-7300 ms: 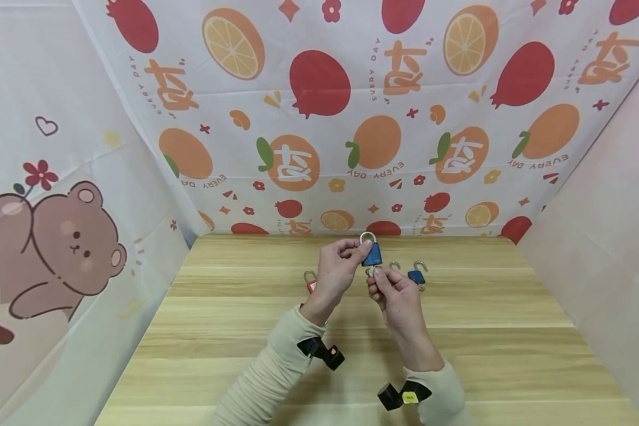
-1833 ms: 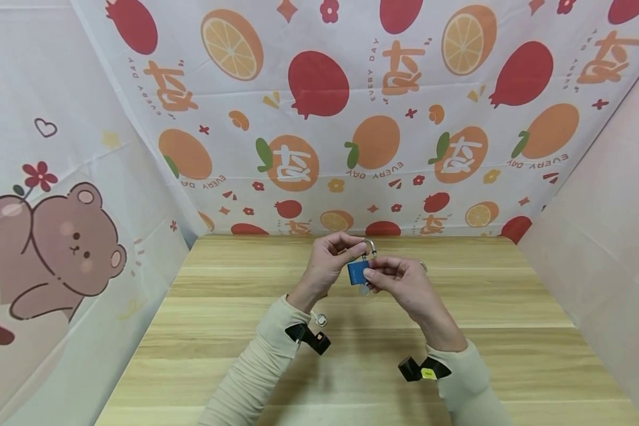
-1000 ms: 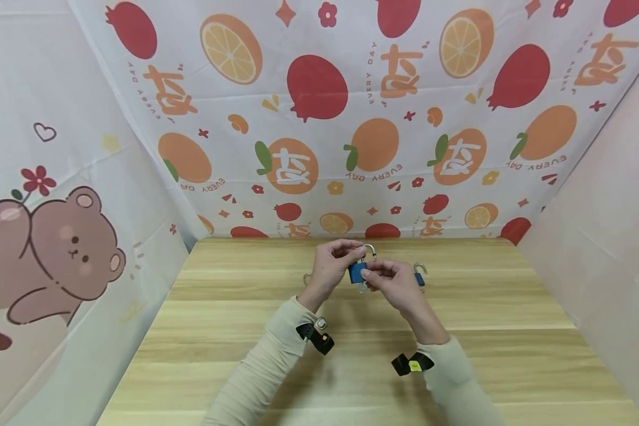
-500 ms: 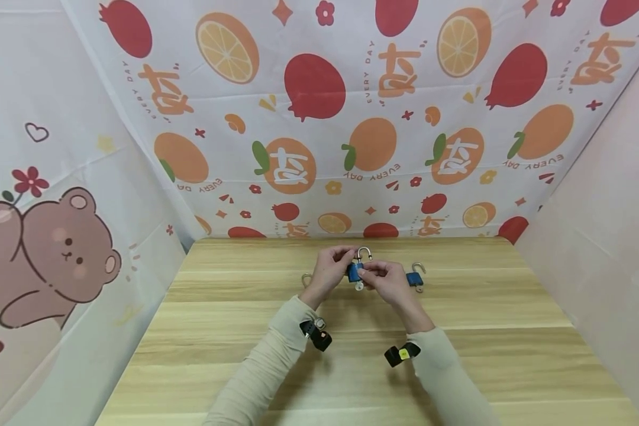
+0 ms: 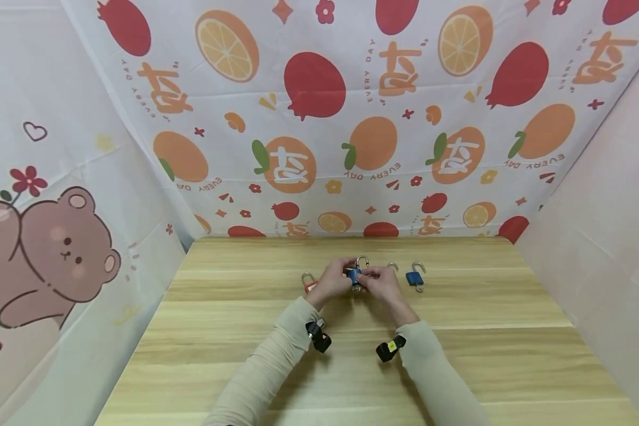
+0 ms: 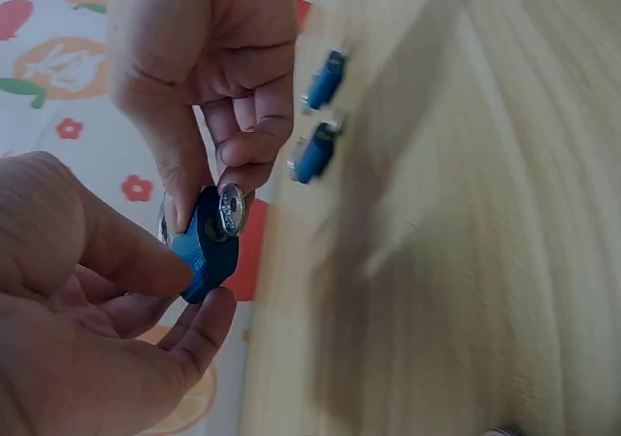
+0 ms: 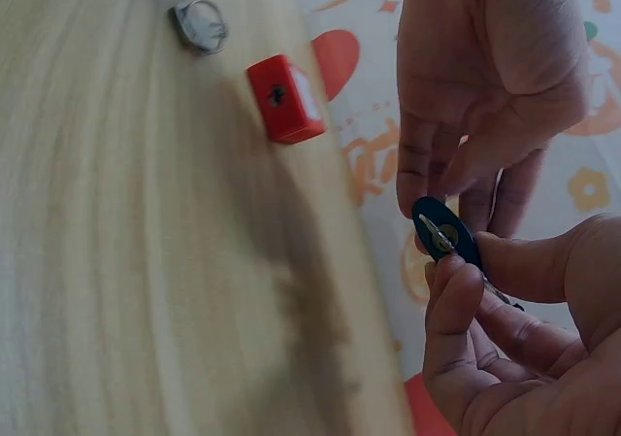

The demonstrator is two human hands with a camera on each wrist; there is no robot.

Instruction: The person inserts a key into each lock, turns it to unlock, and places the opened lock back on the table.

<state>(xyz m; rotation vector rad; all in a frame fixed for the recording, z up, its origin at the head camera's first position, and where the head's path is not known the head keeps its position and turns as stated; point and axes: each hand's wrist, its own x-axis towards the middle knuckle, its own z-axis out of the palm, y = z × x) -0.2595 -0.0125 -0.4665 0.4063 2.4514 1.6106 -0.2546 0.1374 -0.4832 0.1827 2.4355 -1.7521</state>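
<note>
A blue padlock [image 5: 354,276] with its shackle [image 5: 362,261] raised and swung free at one end is between both hands, close over the table's far part. My left hand [image 5: 336,280] pinches one side of the body, thumb on the near face in the left wrist view. From the other side, my right hand [image 5: 382,285] pinches the same body between thumb and fingers. A silver key [image 6: 231,210] sits in the keyhole at the padlock's bottom. Another blue padlock [image 5: 415,278], unlatched with a key in it, lies right of my right hand.
A further blue padlock [image 6: 315,152] is partly hidden behind my right hand in the head view. Left of my left hand lies a red padlock [image 7: 284,99]. A small bunch of keys [image 7: 201,26] rests near my left wrist. Patterned cloth [image 5: 319,136] hangs behind the table.
The held padlock's shackle was latched 7.3 seconds ago and stands free now. Over the last second both hands have lowered toward the table with the padlock, uncovering the red padlock at left.
</note>
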